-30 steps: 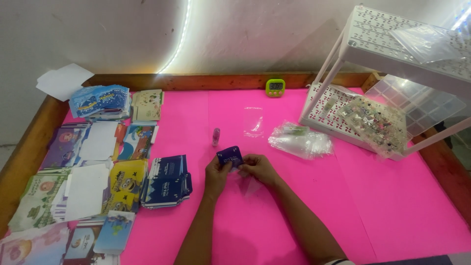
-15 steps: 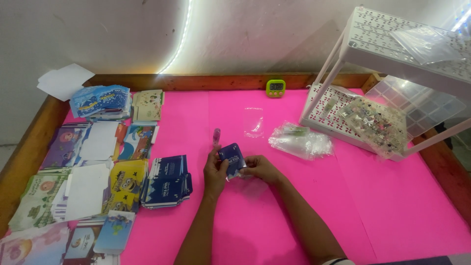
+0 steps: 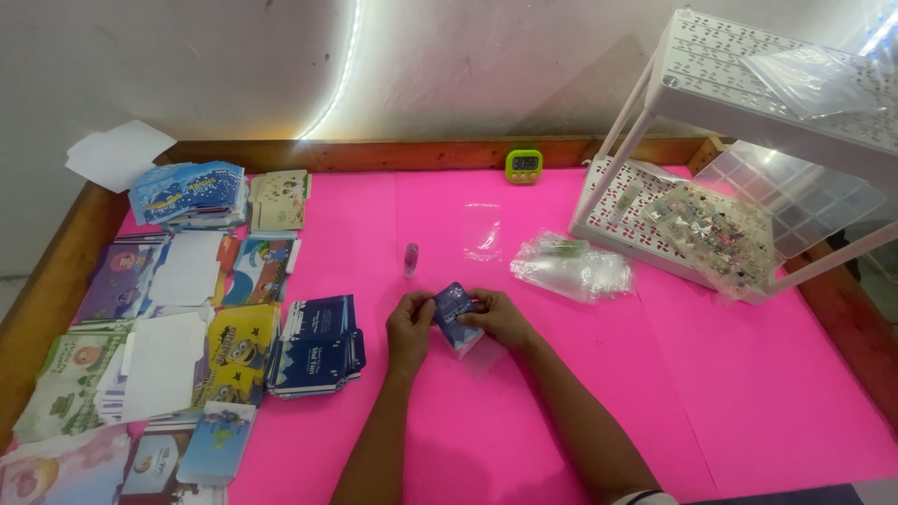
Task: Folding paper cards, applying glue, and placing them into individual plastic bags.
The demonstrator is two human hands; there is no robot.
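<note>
Both my hands meet over the middle of the pink table (image 3: 711, 393). My left hand (image 3: 410, 324) and my right hand (image 3: 497, 318) together hold a small dark blue card (image 3: 456, 310), tilted, with a clear plastic sleeve under it. A small pink vial (image 3: 411, 259) stands just beyond my left hand. An empty clear sleeve (image 3: 483, 231) lies flat further back. A stack of dark blue cards (image 3: 316, 344) lies to the left of my left hand.
Stacks of printed cards (image 3: 187, 309) cover the left side. A pile of clear bags (image 3: 572, 266) lies to the right of my hands. A white perforated rack (image 3: 748, 140) with small trinkets stands at the right; a green timer (image 3: 523, 165) sits at the back.
The blue card has shifted slightly right and turned in my hands; my fingers have closed more around it. Nothing else has moved.
</note>
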